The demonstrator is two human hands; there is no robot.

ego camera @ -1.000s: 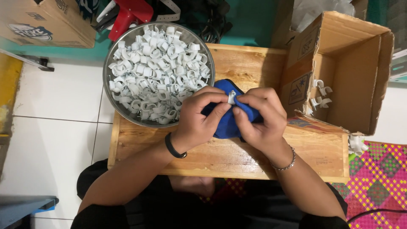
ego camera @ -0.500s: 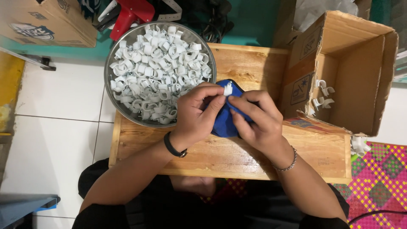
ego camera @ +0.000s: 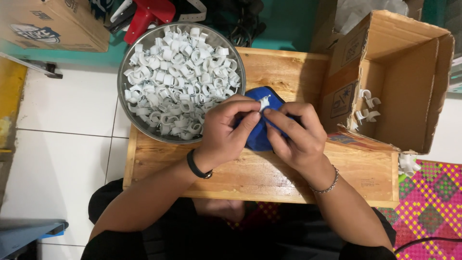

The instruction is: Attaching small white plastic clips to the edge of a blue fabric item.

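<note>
At the centre of the frame, the left hand (ego camera: 226,132) and right hand (ego camera: 296,137) pinch one small white plastic clip (ego camera: 264,103) over a blue pad (ego camera: 257,137); fingertips closed near its edges would likely steady it best.

- The bench (ego camera: 260,178) stands on the floor (ego camera: 62,144), in front of the person.
- A bowl (ego camera: 139,126) sits on the bench's far left corner, overhanging its edge; clips (ego camera: 178,77) fill it.
- A box (ego camera: 399,82) lies on its side at the bench's far right, with a few clips (ego camera: 366,108) inside.
- The left hand (ego camera: 226,130) and right hand (ego camera: 293,137) meet between bowl and box, over a pad (ego camera: 257,137) lying on the bench, with one clip (ego camera: 264,103) between their fingertips.
- Another box (ego camera: 53,24) stands behind the bowl, to the left.
- A mat (ego camera: 433,207) lies right of the bench.
</note>
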